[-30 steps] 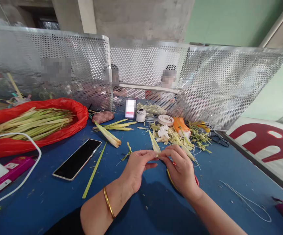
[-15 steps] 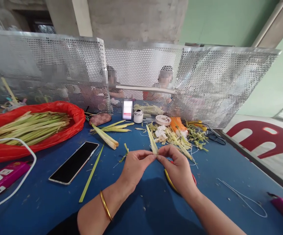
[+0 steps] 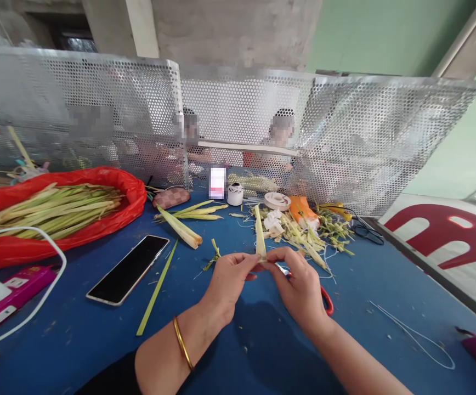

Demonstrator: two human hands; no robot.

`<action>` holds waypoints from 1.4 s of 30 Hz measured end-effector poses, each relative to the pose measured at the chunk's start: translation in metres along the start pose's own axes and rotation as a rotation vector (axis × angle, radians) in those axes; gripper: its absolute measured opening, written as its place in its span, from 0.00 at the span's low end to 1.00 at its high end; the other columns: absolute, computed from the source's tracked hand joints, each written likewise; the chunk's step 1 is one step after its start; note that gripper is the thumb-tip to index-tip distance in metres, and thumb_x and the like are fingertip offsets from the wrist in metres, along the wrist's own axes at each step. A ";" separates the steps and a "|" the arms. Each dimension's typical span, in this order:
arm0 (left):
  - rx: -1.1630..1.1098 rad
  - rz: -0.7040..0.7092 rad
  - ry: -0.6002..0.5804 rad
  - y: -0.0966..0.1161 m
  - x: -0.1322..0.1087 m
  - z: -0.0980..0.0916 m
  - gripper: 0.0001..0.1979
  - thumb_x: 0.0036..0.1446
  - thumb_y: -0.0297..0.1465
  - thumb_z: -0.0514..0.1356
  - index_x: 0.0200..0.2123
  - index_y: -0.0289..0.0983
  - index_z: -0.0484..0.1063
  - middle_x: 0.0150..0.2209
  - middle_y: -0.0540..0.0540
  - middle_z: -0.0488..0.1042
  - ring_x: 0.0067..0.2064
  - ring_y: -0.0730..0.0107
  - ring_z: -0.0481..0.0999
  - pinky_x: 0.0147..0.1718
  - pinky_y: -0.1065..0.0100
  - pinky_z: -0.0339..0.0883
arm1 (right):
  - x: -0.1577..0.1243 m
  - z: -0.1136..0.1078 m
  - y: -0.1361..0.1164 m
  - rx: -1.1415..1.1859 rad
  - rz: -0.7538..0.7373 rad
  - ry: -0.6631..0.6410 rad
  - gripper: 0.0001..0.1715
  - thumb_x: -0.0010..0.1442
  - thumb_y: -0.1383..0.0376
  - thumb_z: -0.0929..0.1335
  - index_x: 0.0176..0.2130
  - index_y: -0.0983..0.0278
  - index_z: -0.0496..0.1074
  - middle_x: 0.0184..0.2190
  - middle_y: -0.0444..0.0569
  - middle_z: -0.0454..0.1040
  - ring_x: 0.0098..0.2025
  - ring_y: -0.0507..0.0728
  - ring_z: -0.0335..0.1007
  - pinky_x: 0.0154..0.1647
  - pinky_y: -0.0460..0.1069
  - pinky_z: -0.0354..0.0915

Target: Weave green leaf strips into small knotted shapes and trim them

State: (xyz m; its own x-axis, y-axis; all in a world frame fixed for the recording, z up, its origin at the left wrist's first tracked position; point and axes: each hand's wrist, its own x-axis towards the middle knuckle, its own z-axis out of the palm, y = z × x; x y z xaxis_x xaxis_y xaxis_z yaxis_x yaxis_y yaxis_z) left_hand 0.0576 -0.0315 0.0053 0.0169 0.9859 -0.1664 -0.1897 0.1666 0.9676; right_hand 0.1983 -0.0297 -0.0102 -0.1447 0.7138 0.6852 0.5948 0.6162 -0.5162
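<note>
A pale green leaf strip [image 3: 259, 233] stands almost upright between my two hands, its base pinched at the fingertips. My left hand [image 3: 227, 282], with a gold bangle on the wrist, grips that base between thumb and forefinger. From the other side, the thumb and forefinger of my right hand [image 3: 298, 280] close on the same base. Partly hidden beneath my right hand lie scissors with a red handle [image 3: 327, 302]. A small tied bit of green stalk [image 3: 214, 255] rests beyond my left hand.
A red bag [image 3: 137, 200] of long leaves fills the left side, near a black phone [image 3: 129, 269] and a magenta power strip [image 3: 13, 293]. Leaf scraps [image 3: 304, 236] and a tape roll [image 3: 277, 201] lie beyond my right hand. A perforated metal screen [image 3: 242, 104] borders the table; people sit behind it.
The leaf strip has turned from leaning left to nearly upright, its broader face showing. My left fingers have curled further under its base. The view has shifted slightly.
</note>
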 end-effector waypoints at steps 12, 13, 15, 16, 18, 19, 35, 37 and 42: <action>-0.194 -0.109 -0.078 0.003 -0.002 -0.002 0.06 0.42 0.32 0.67 0.24 0.35 0.76 0.28 0.48 0.74 0.36 0.68 0.74 0.34 0.70 0.64 | 0.002 -0.003 -0.001 -0.024 -0.074 -0.027 0.07 0.64 0.70 0.64 0.33 0.60 0.66 0.31 0.44 0.74 0.35 0.55 0.70 0.39 0.50 0.60; -0.182 -0.098 -0.077 0.004 -0.002 -0.002 0.07 0.43 0.32 0.67 0.25 0.35 0.76 0.28 0.48 0.74 0.37 0.68 0.74 0.34 0.70 0.64 | 0.002 -0.003 -0.001 -0.021 -0.063 -0.033 0.08 0.64 0.71 0.64 0.33 0.60 0.66 0.31 0.44 0.73 0.35 0.55 0.70 0.39 0.50 0.60; -0.149 -0.064 -0.069 0.004 -0.002 -0.002 0.07 0.43 0.33 0.67 0.26 0.35 0.77 0.29 0.47 0.75 0.37 0.67 0.74 0.34 0.70 0.65 | 0.003 -0.002 -0.001 -0.014 -0.041 -0.047 0.08 0.64 0.71 0.64 0.33 0.60 0.65 0.31 0.44 0.73 0.35 0.55 0.69 0.38 0.49 0.60; -0.132 -0.045 -0.061 0.004 -0.002 -0.002 0.08 0.43 0.33 0.67 0.27 0.35 0.78 0.29 0.47 0.76 0.37 0.67 0.74 0.34 0.70 0.65 | 0.003 -0.002 -0.002 -0.009 -0.030 -0.055 0.08 0.64 0.71 0.63 0.32 0.60 0.65 0.31 0.44 0.72 0.35 0.55 0.68 0.38 0.49 0.60; -0.100 -0.015 -0.043 0.004 -0.002 -0.001 0.09 0.43 0.33 0.67 0.28 0.35 0.78 0.30 0.46 0.77 0.36 0.67 0.74 0.35 0.69 0.65 | 0.003 -0.002 -0.002 0.001 -0.003 -0.067 0.08 0.64 0.70 0.63 0.32 0.60 0.64 0.31 0.44 0.72 0.34 0.55 0.68 0.37 0.49 0.59; -0.086 -0.001 -0.036 0.003 -0.002 -0.001 0.09 0.43 0.33 0.67 0.28 0.35 0.79 0.30 0.46 0.77 0.36 0.68 0.74 0.35 0.69 0.65 | 0.004 -0.002 -0.003 0.009 0.014 -0.072 0.08 0.64 0.70 0.63 0.32 0.60 0.64 0.31 0.44 0.72 0.34 0.55 0.67 0.37 0.49 0.59; 0.023 0.061 -0.055 0.005 -0.002 0.000 0.05 0.45 0.30 0.66 0.28 0.37 0.81 0.27 0.47 0.79 0.34 0.68 0.76 0.35 0.71 0.64 | 0.006 -0.003 -0.003 0.295 0.275 -0.050 0.05 0.59 0.68 0.67 0.31 0.61 0.68 0.25 0.42 0.72 0.29 0.53 0.68 0.32 0.46 0.63; -0.047 -0.013 -0.058 0.006 -0.001 -0.002 0.06 0.45 0.32 0.66 0.27 0.36 0.80 0.28 0.46 0.79 0.35 0.68 0.76 0.35 0.71 0.65 | 0.006 -0.003 -0.001 0.294 0.230 -0.051 0.03 0.60 0.68 0.67 0.33 0.61 0.69 0.27 0.43 0.72 0.31 0.53 0.69 0.34 0.47 0.64; -0.188 -0.116 -0.102 0.007 0.000 -0.004 0.08 0.43 0.33 0.68 0.27 0.35 0.79 0.30 0.45 0.78 0.38 0.67 0.76 0.35 0.70 0.66 | 0.007 -0.006 0.000 0.211 0.067 -0.069 0.05 0.60 0.70 0.66 0.35 0.60 0.71 0.30 0.44 0.72 0.33 0.54 0.69 0.37 0.48 0.65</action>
State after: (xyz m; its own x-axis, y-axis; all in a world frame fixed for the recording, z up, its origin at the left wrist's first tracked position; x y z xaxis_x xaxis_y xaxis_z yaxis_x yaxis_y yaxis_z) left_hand 0.0522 -0.0307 0.0108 0.1463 0.9584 -0.2449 -0.3604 0.2822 0.8891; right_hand 0.2023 -0.0271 -0.0021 -0.1682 0.7719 0.6130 0.4272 0.6176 -0.6604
